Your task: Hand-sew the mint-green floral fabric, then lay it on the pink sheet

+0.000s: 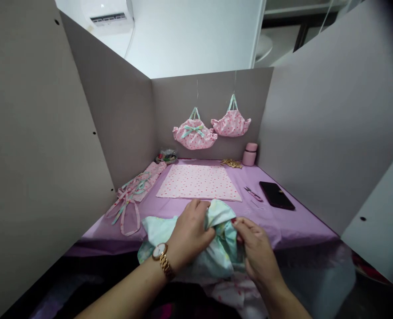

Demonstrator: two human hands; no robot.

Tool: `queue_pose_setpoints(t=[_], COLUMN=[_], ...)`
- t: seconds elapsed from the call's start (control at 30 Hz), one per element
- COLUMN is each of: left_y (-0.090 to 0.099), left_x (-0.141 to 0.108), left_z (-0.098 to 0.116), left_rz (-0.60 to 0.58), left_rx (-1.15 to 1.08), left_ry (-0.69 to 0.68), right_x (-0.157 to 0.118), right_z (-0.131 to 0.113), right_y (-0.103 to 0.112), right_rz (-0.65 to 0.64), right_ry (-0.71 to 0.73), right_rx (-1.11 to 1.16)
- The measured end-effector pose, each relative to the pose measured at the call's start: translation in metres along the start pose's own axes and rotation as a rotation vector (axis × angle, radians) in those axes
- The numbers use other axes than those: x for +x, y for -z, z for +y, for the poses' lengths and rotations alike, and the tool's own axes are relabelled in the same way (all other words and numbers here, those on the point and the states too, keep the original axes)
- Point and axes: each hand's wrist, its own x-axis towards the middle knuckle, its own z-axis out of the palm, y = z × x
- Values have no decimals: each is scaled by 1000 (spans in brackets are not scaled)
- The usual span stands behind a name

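A mint green cloth point(216, 257) is bunched up at the front edge of the table, between both hands. My left hand point(191, 226), with a gold watch on its wrist, has its fingers curled over the top of this cloth and grips it. On the cloth's right side, my right hand point(254, 243) pinches the edge between thumb and fingers; something small and red shows at the fingertips. White cloth with pink dots point(234, 292) hangs below the green one, near the lap.
Flat dotted pink cloth point(199, 182) lies mid-table. Scissors point(253, 194), a phone point(276, 195), a pink flask point(249, 154) and wooden pegs point(231, 163) are right; ribboned fabric point(139, 188) and a basket point(166, 157) left. Two pink bags point(195, 135) hang behind. Grey panels point(123, 110) enclose the table.
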Motion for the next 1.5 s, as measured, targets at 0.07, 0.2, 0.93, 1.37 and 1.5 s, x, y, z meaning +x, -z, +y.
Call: queue_pose_setpoints(t=[0.07,0.2,0.93,1.37,1.5], left_y=[0,-2,-6,-20,-22], left_x=[-7,-7,-10,-40,-29], left_z=[-7,-26,3,8,4], left_rz=[13,-4,50,-16,80], left_rx=[34,-20,44,254,153], left_ry=[43,142,4,46,44], right_x=[4,13,-7,-13,-18], right_z=[1,5,-3,-10,-20], right_y=[6,20,7,6,5], right_rz=[67,128,-59,-151,-214], right_ry=[-34,-52,342,-129,-192], right_rx=[90,127,-510,298,486])
